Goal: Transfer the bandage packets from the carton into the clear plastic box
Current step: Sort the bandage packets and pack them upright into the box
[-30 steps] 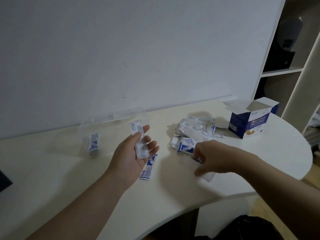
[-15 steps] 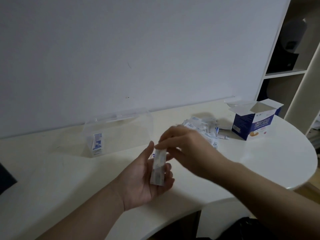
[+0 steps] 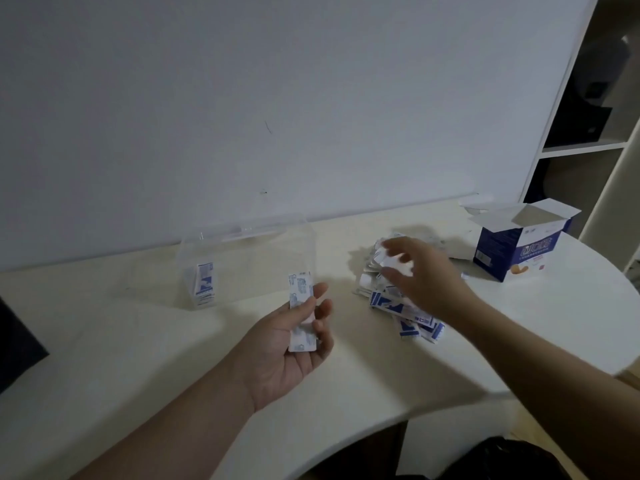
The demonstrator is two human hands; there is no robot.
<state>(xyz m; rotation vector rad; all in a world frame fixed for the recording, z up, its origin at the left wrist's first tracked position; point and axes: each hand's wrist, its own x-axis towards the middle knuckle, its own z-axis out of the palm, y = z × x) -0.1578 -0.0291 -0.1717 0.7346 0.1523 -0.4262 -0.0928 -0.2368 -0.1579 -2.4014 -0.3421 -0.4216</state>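
Several bandage packets (image 3: 302, 306) are being held as a batch in the left hand (image 3: 287, 344), thumb and fingers curling round them, near the clear plastic box (image 3: 263, 265), while the right hand (image 3: 426, 278) is pinching a blurred single packet (image 3: 398, 263) off the pile (image 3: 391, 306) left of the carton (image 3: 516, 251).

The surface (image 3: 104, 341) is bare near and left of the clear plastic box (image 3: 249, 258). On the right, the packet pile (image 3: 388, 304) and the carton (image 3: 512, 251) stand in the way; the wall (image 3: 242, 98) closes behind.
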